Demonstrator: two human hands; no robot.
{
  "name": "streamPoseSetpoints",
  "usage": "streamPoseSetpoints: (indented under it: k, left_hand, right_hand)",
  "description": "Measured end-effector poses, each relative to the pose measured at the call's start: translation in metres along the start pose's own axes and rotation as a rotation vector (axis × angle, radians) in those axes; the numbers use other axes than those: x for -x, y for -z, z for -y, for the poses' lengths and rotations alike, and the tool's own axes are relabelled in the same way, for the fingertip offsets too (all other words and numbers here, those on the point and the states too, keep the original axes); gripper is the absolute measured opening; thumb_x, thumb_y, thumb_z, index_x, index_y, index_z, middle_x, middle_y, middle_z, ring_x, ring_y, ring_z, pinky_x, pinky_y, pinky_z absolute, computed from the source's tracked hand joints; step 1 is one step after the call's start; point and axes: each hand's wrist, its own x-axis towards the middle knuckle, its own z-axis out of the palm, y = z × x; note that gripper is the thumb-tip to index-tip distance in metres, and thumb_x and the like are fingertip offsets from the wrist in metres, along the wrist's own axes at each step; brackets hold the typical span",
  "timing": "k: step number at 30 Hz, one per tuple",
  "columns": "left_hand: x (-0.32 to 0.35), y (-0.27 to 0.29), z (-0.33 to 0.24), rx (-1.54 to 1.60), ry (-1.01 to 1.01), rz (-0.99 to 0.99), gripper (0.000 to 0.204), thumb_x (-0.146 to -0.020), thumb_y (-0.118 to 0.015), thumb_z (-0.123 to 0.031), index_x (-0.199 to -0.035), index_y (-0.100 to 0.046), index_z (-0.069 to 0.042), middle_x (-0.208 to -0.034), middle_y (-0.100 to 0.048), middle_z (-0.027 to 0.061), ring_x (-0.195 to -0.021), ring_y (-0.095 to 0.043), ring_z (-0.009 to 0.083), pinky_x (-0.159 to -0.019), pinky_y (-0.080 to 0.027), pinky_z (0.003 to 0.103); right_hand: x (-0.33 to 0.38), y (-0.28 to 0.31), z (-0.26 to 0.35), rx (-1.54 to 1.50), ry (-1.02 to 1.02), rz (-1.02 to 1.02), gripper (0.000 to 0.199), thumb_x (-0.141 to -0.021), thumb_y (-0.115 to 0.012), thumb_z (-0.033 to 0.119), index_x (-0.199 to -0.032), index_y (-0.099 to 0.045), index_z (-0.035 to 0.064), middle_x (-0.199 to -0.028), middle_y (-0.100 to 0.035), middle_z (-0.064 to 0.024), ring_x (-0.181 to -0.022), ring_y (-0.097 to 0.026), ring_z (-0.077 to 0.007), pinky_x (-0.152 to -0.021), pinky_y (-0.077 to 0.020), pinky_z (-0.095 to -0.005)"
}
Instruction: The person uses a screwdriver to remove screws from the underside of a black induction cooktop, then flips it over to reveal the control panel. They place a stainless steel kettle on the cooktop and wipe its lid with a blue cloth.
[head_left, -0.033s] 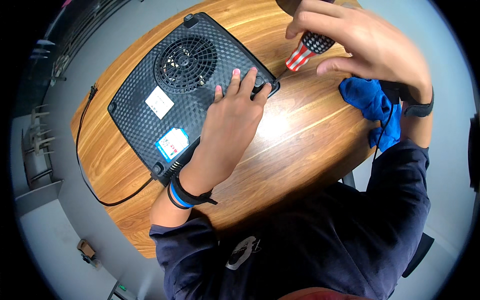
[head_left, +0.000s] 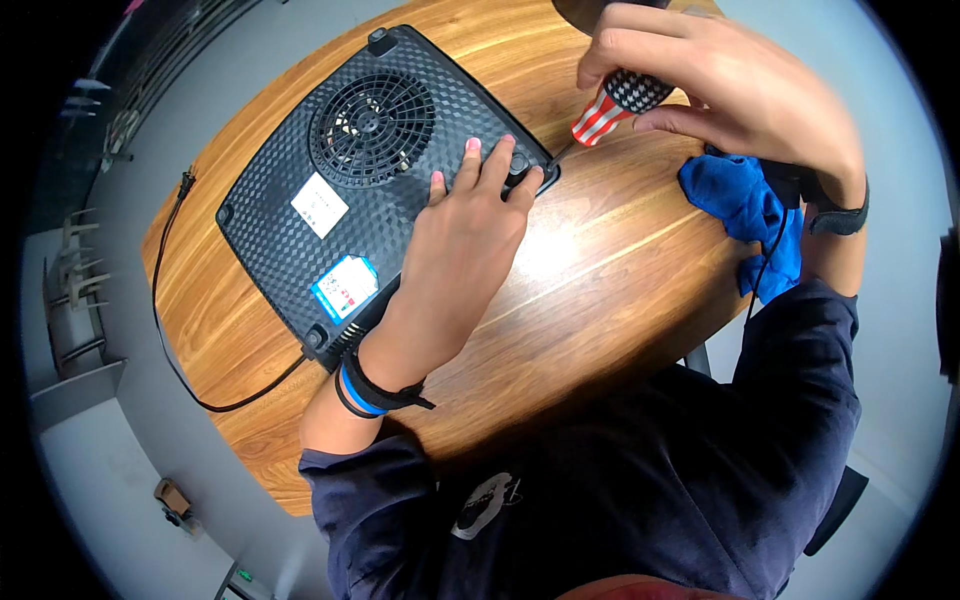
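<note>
A flat black appliance that looks like an induction cooker (head_left: 270, 150) lies bottom up on the wooden table, its round fan grille (head_left: 370, 128) facing me. My left hand (head_left: 468, 235) rests flat on its near right part, fingers spread. My right hand (head_left: 690, 75) grips the handle of a screwdriver (head_left: 600, 115), patterned in red and white stripes with white stars on black. The screwdriver leans, and its tip meets the appliance's right corner beside a round foot (head_left: 518, 162). Whether the tip sits in a screw is too small to tell.
A blue cloth (head_left: 735, 200) lies at the table's right, by my right forearm. The appliance's black cord (head_left: 165, 330) loops past the table's left edge to a plug (head_left: 186, 182). A dark round object (head_left: 590, 12) is partly seen at the far edge. Table wood (head_left: 560, 300) shows nearer me.
The thumb and fingers of my right hand have closed in on the screwdriver handle, which has turned slightly. My left hand and the appliance have stayed put.
</note>
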Motion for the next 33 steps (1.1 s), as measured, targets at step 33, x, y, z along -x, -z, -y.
streamPoseSetpoints:
  k: [33]
  left_hand:
    - [0.001,0.003,0.002,0.045,-0.015,-0.009,0.047,-0.104,-0.063,-0.005,-0.151,-0.070,-0.008,-0.166,-0.055,0.0254,-0.151,-0.057,0.0476,-0.114,-0.057,0.061]
  right_hand:
    - [0.018,-0.002,-0.011,-0.135,0.077,-0.158,0.027,-0.101,-0.080,0.022,-0.117,-0.071,0.0015,-0.109,-0.068,-0.0102,-0.092,-0.070,-0.0242,-0.080,-0.0575,-0.0362]
